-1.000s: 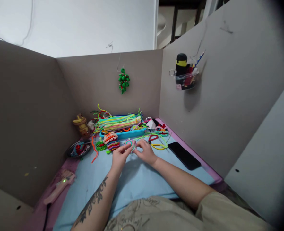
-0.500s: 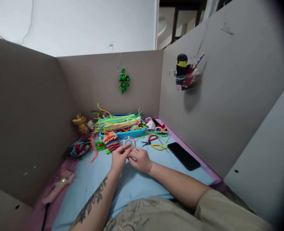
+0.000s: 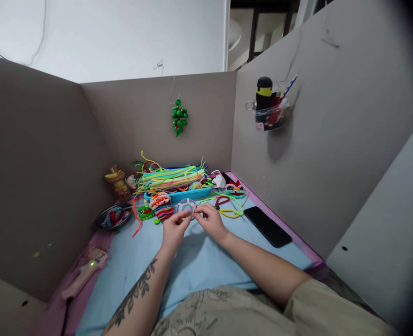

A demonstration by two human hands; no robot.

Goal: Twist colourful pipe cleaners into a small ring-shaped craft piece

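A round, web-like pipe-cleaner piece [image 3: 186, 206], with a purple rim and teal rings inside, shows just beyond my fingertips. My left hand [image 3: 175, 226] is closed, its thumb and fingers pinching the lower edge of this piece. My right hand [image 3: 210, 220] meets it from the right, fingertips pressed together at the piece's right edge; the exact bit they pinch is too small to make out. Behind my right hand, scissors with a red and a yellow handle [image 3: 230, 214] lie on the light blue cloth [image 3: 213, 266], their blades hidden now.
A blue tray [image 3: 195, 193] heaped with pipe cleaners [image 3: 173, 177] stands at the back. A black phone [image 3: 267, 226] lies right, a dark bowl [image 3: 112, 216] left, near a pink glue gun [image 3: 87, 272]. A striped woven piece [image 3: 161, 205] sits behind my left hand. Grey partitions surround the table.
My right hand has moved up and slightly right, its fingertips now at the piece's right edge, covering the scissor blades. My left hand and the round piece stay almost in place.
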